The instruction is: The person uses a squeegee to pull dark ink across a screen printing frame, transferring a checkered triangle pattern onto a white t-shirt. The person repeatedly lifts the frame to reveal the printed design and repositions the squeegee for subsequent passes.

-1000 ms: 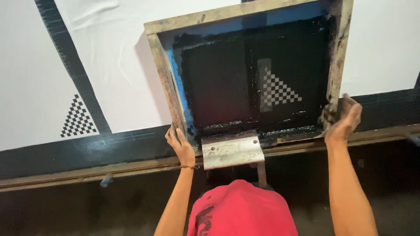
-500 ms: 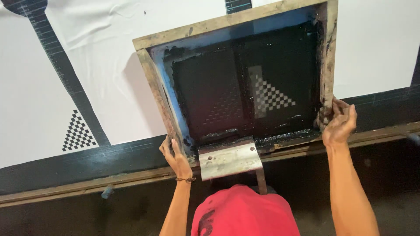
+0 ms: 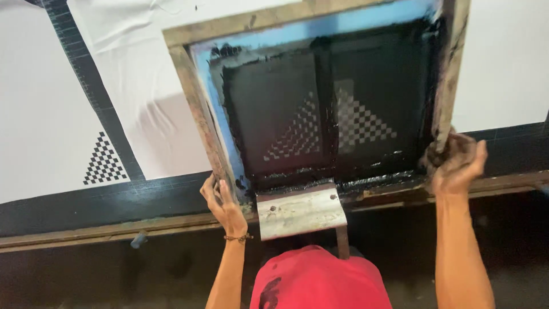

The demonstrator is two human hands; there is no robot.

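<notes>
Head view: the left hand (image 3: 223, 207) curls its fingers around the lower left corner of the wooden-framed printing screen with black inked mesh and blue-taped border (image 3: 197, 114), and the ink-smeared right hand (image 3: 456, 161) clasps the lower right corner, its grip partly blurred. Between them a pale metal plate (image 3: 300, 212) sits on the frame's near rail. Left of the left hand lies white cloth with a black checkered triangle (image 3: 103, 160).

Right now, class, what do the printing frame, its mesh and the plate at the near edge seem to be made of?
Screen-printing frame: apparently bare wood, worn and ink-stained. Mesh: seemingly fine fabric, coated black, checker pattern showing through. Plate: likely dull grey metal, scuffed, with rivet-like spots.
</notes>
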